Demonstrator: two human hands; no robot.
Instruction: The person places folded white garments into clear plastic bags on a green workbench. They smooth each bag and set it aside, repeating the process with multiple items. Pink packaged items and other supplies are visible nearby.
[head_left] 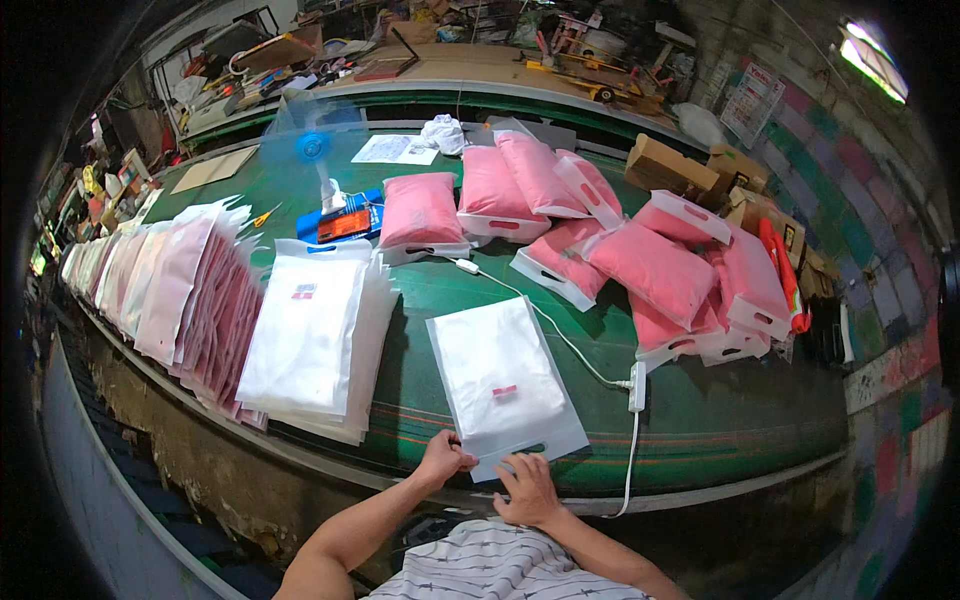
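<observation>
A flat, translucent white plastic bag (pixel 497 355) with folded white contents and a small red label lies before me on the green table. Its handle cutout points toward me. My left hand (pixel 446 460) pinches the bag's edge at the near left corner. My right hand (pixel 530 487) rests with bent, parted fingers on the bag's near edge, beside the cutout. Left of this bag stands a thick stack of similar white bags (pixel 300 345). Farther left, a long row of pinkish bags (pixel 180 290) leans along the table.
Filled pink bags (pixel 650 268) are heaped at the right, others (pixel 419 208) farther back. A white power strip (pixel 637 387) and its cord cross the green table (pixel 720 430). A blue fan (pixel 313 148), yellow scissors (pixel 265 215) and cardboard boxes (pixel 668 168) stand or lie beyond.
</observation>
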